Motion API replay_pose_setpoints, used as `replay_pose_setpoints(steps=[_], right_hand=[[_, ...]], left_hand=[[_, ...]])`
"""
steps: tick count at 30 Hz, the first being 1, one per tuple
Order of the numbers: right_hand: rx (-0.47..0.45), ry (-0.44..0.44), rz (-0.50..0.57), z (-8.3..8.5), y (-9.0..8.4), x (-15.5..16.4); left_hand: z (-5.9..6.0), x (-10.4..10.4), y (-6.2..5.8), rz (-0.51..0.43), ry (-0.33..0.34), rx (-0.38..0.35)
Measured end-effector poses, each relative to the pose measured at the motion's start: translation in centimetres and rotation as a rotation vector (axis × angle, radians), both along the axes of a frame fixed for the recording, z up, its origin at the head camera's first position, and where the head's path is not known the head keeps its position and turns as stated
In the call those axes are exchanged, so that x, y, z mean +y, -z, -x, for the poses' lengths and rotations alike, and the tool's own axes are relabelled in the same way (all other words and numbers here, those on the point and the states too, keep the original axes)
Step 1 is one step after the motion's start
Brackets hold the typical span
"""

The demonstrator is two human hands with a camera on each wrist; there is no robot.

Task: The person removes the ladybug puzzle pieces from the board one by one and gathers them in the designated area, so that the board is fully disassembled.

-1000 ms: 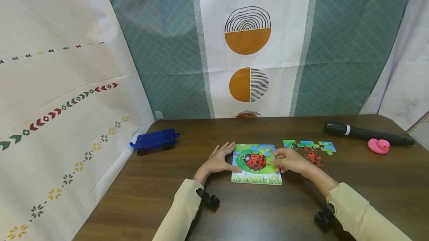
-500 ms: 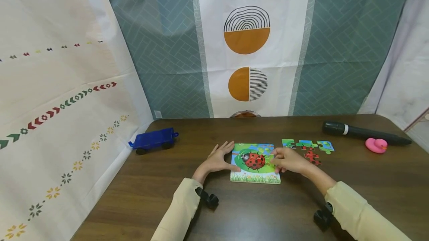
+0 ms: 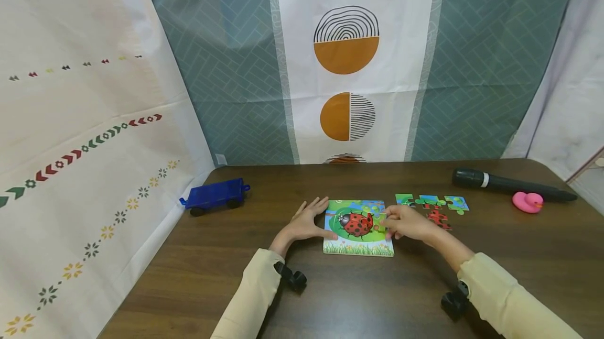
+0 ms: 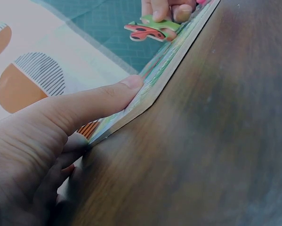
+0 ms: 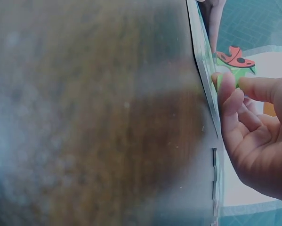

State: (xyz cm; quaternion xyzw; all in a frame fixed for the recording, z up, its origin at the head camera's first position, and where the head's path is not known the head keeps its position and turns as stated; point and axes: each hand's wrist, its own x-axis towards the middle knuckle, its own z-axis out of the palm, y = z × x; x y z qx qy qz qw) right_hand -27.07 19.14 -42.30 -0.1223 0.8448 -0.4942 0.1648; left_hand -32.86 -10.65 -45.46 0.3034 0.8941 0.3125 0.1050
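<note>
A ladybug jigsaw puzzle in its board lies on the table between the hands. The left hand rests at the board's left side, fingers spread and straight along the edge, thumb pressing on the picture. In the left wrist view, the thumb lies on the board's top near its edge. At the board's right side, the right hand pinches a puzzle piece between thumb and fingers. The right wrist view shows this red and green puzzle piece tilted up above the board.
Several loose puzzle pieces lie right of the board on the brown table. Behind them are a black microphone and a pink rubber duck. A blue toy wagon stands at the back left. Patterned curtains hang behind.
The right hand has shifted slightly right and back, and its puzzle piece is tilted more against the board. The left hand stays in place; the head view has shifted slightly.
</note>
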Motion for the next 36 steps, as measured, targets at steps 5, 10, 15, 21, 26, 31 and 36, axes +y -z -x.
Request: replay_pose_setpoints(steps=[5, 10, 15, 21, 26, 31, 36], right_hand=[[-0.009, 0.031, -0.019, -0.2, -0.1, 0.4], [0.002, 0.093, -0.030, -0.1, -0.4, 1.6], [0.021, 0.120, -0.023, 0.0, -0.8, 3.5], [0.033, 0.188, -0.038, -0.3, -1.3, 6.0], [0.062, 0.246, -0.049, -0.8, -1.5, 8.4], [0.076, 0.294, -0.067, -1.1, -1.5, 10.9], [0.068, 0.317, -0.084, -1.5, -1.2, 13.4]], left_hand=[[-0.1, 0.2, -0.1, -0.003, -0.004, -0.006], [-0.1, 0.3, -0.1, -0.001, -0.002, -0.002], [0.0, 0.3, -0.1, -0.005, 0.001, -0.005], [0.0, 0.1, 0.0, -0.002, -0.003, -0.005], [0.0, 0.0, 0.2, -0.003, -0.006, -0.005], [0.0, 0.0, 0.2, 0.000, -0.001, -0.005], [0.0, 0.0, 0.1, -0.001, 0.004, -0.003]])
